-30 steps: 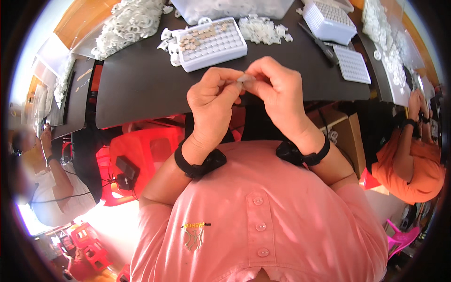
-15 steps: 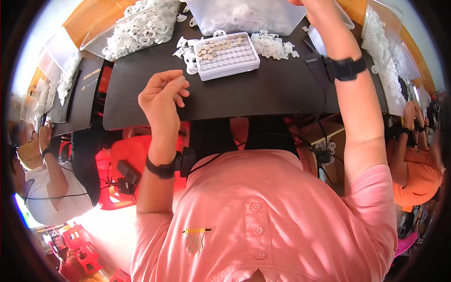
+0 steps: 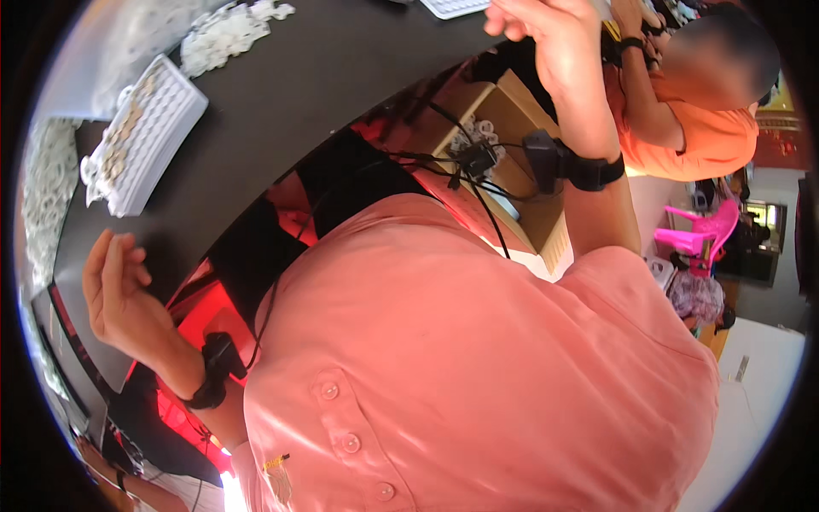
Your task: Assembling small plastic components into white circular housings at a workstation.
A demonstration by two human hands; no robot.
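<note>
Our left hand [image 3: 115, 294] hangs over the near edge of the black table [image 3: 281, 111], fingers loosely curled with the thumb apart; we see nothing held in it, and it touches nothing. A black wristband [image 3: 213, 375] sits on that wrist. Our right hand [image 3: 554, 43] is raised at the top of the view, past the table's far right corner, fingers bent inward; the fingertips run to the rim of the picture and we cannot tell whether they pinch anything. A second black wristband [image 3: 572, 166] with a small box on it wraps the right forearm. Nearest the left hand, though well apart up the table, lies a white tray [image 3: 149, 132], a grid of small cells, some filled with tan pieces on its left part. Loose white rings [image 3: 226, 34] are heaped beyond the tray, and more white rings [image 3: 47, 188] trail down the table's left rim. Below the table edge, between our arms, a cardboard box [image 3: 520, 171] carries a tangle of black cables [image 3: 465, 162]. Our pink shirt [image 3: 478, 367] fills the lower centre. To the right sits another person in an orange shirt [image 3: 708, 132], hands near the table corner. Behind them stands a pink plastic chair [image 3: 704, 235].
</note>
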